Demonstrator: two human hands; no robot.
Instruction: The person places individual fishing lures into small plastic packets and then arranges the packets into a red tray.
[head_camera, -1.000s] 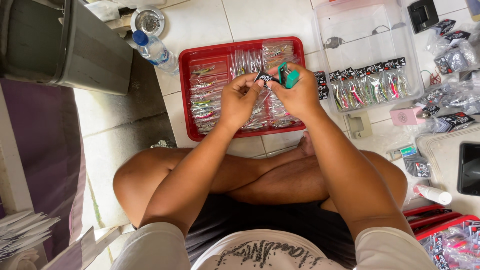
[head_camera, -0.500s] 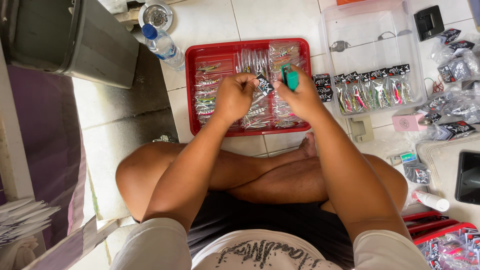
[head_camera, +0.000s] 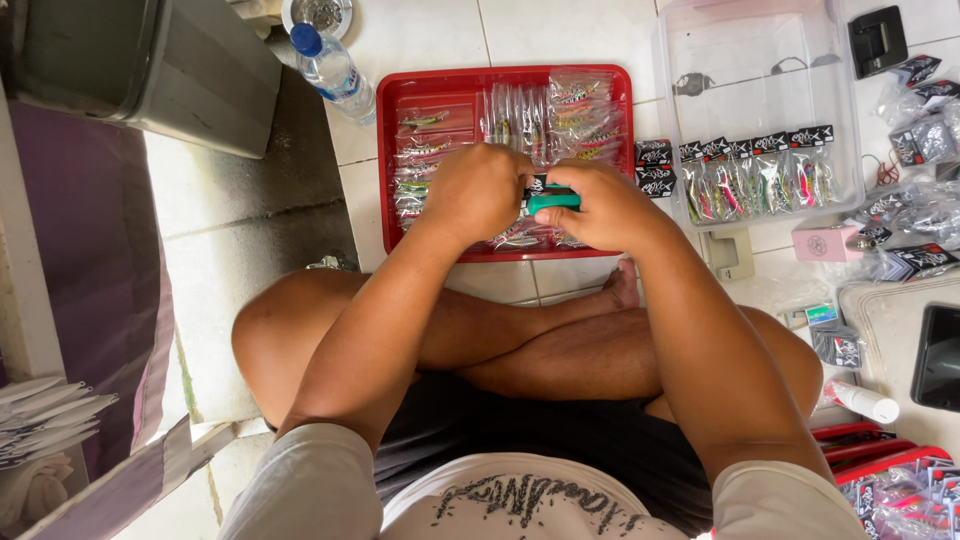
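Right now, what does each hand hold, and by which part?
The right hand grips a small green-handled tool around its handle. The left hand is closed at the tool's other end; what it holds is hidden.

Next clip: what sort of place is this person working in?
Probably a home floor used for packing small goods, not a workshop. The person sits cross-legged on white tiles, with a red tray of bagged fishing lures, a clear plastic bin and a water bottle around them.

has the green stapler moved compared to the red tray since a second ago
Yes. The green stapler has dropped from the red tray's far half toward its near edge, now lying level in the right hand.
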